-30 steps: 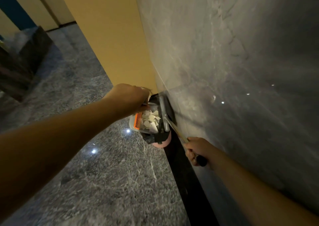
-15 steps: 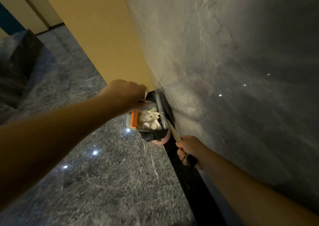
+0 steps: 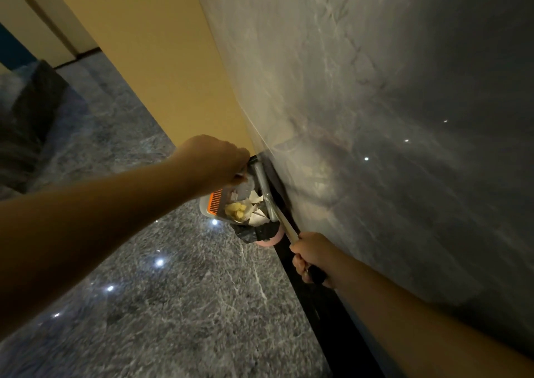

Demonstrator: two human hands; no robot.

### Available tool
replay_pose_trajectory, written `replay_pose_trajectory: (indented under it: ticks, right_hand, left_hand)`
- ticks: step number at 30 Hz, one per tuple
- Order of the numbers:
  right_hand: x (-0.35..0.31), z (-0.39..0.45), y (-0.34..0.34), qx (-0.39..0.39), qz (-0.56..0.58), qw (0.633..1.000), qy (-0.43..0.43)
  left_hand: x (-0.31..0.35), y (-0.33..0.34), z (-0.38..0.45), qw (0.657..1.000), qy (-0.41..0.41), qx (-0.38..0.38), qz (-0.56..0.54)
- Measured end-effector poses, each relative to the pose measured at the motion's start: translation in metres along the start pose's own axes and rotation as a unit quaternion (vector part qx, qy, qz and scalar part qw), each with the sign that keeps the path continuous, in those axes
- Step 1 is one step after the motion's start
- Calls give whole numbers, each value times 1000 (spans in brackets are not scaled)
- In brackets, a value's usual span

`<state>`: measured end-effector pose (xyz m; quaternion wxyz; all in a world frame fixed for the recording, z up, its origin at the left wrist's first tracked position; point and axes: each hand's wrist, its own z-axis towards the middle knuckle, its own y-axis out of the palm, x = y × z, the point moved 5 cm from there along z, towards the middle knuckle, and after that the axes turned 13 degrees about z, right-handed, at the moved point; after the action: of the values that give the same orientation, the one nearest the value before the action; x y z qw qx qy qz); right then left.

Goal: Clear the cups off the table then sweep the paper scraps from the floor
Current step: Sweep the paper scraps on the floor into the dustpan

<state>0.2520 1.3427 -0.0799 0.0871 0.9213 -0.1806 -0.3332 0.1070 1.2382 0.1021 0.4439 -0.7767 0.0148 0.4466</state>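
Paper scraps [image 3: 250, 210] lie in dustpan [image 3: 228, 207], tilted over black-lined pink bin [image 3: 261, 234] at wall base. L hand [image 3: 215, 159]: arm extended fwd, fist clenched round dustpan's upper end; orange comb edge [image 3: 214, 204] faces left. R hand [image 3: 310, 255]: fingers wrapped round broom handle [image 3: 284, 226], long axis diagonal, running up-left along grey marble wall [image 3: 375, 117]. Bin sits tight against black skirting [image 3: 326, 305]; open marble floor [image 3: 173, 305] to left.

It looks like an indoor hall or lobby: polished dark grey marble floor [image 3: 179, 305] reflecting ceiling lights, grey marble wall panel [image 3: 375, 117] at 1 o'clock, plain yellow wall [image 3: 161, 60] at 11 o'clock.
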Motion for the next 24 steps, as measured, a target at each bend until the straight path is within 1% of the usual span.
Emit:
replay_pose_trajectory:
  ticks: [2,4,8,11,12,14,15,18,22,24]
  right_hand:
    - [-2,1,2,-1,-4,1000,-15]
    - [-1,2,2,-9,18,1000,-6]
    - [2,3,2,-14,40,999,16]
    - [2,3,1,-5,39,999,6]
    - [3,2,1,-3,39,999,6]
    - [5,2,0,-5,37,999,11]
    - [5,2,1,-8,35,999,14]
    - [8,5,1,-6,32,999,11]
    - [11,11,2,-6,22,1000,-14]
    - [11,13,1,1,21,1000,-9]
  left_hand:
    - [-5,-4,2,1000,-3,-2,4]
    - [-13,-8,3,1000,-28,5,-8]
    - [1,-8,1,1000,26,3,16]
    - [-14,-10,0,1000,-20,-1,9]
    - [-12,-9,0,1000,-15,2,9]
    - [-2,-6,-3,999,21,-6,27]
    - [-1,-5,-5,999,23,-9,23]
    - [-17,-10,-8,999,-35,-3,7]
    - [-10,-9,-16,1000,-13,-5,17]
    - [-25,-12,-19,999,-51,6,8]
